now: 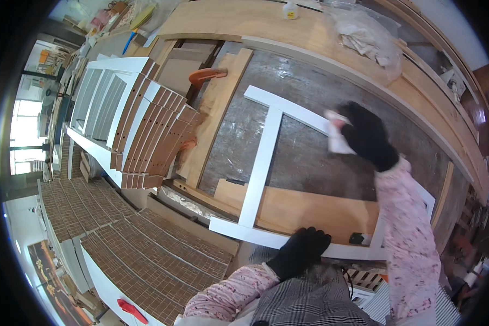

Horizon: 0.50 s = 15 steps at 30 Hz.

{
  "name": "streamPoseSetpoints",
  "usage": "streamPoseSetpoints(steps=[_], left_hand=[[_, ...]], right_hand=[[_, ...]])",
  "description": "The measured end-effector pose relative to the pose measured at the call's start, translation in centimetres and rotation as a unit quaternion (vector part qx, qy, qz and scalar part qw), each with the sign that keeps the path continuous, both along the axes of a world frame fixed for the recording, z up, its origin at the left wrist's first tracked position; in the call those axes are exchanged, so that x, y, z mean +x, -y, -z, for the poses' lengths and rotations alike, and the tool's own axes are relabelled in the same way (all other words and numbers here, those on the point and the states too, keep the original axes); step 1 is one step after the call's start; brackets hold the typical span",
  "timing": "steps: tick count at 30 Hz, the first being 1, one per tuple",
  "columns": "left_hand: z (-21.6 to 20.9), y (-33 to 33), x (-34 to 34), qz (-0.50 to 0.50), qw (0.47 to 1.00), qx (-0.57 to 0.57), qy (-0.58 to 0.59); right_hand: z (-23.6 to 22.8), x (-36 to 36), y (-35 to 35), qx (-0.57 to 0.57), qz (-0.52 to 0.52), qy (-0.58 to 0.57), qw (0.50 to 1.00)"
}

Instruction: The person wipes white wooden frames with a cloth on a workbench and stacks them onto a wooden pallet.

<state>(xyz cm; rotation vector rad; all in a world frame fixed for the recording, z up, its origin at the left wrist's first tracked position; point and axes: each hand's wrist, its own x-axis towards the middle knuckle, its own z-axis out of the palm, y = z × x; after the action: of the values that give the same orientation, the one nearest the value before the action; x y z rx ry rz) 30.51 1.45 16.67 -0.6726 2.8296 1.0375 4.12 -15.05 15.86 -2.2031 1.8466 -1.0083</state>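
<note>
A white wooden frame (258,179) lies on the workbench, with two long rails joined by crosspieces. In a black glove, my left hand (301,252) grips its near rail, fingers curled over the edge. My right hand (367,136), also black-gloved, is at the far rail and slightly smeared by motion. It is closed on a white cloth (339,133) that lies against the rail; a small reddish patch shows by the fingers. Part of the frame's right side is hidden behind my right forearm.
Stacked white frames (141,119) stand at the left beside orange clamps (206,76). Brown patterned panels (157,244) lie at lower left, with a red tool (131,311) by them. A plastic bag (367,38) and a small bottle (290,11) sit on the far board.
</note>
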Motion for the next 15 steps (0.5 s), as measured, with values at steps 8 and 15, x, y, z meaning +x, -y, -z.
streamPoseSetpoints(steps=[8, 15], left_hand=[[1.6, -0.6, -0.4, -0.027, 0.997, -0.008, -0.070], [3.1, -1.5, -0.2, -0.026, 0.998, 0.010, -0.064]], right_hand=[[6.1, 9.4, 9.0, 0.040, -0.001, 0.031, 0.999], [5.3, 10.2, 10.4, 0.052, -0.022, -0.055, 0.997]])
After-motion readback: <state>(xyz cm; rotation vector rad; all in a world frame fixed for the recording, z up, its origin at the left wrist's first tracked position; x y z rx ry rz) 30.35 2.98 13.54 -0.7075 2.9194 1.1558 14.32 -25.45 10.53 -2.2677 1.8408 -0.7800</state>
